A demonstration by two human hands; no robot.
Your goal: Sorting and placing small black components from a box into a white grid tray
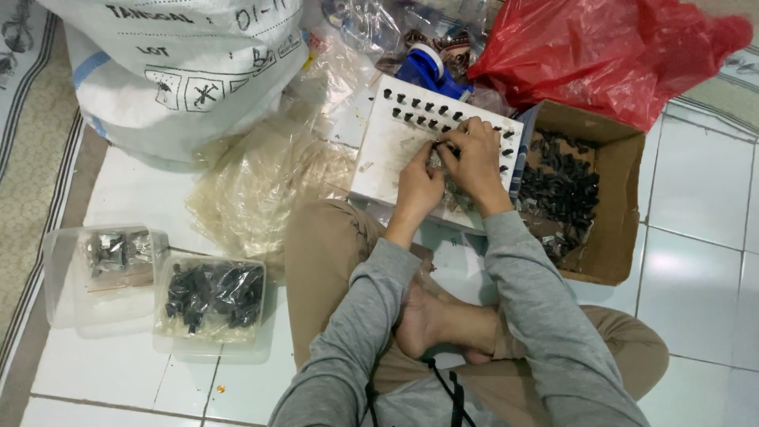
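I sit cross-legged on a tiled floor. A white foam board (387, 154) lies in front of my knees, with rows of small black parts (419, 111) stuck upright in it. My left hand (419, 188) and my right hand (474, 154) meet over the board's middle. Both pinch at a small black part (437, 146) between the fingertips. A heap of small dark and shiny pieces (457, 194) lies on the board under my hands, partly hidden.
A cardboard box (613, 229) of black parts stands to the right. A red plastic bag (601, 47) lies behind it. A large white sack (182, 63) and crumpled clear bags (261, 182) are on the left. Two clear plastic tubs (209, 304) (99, 273) hold parts. A blue tape roll (427, 67) sits behind the board.
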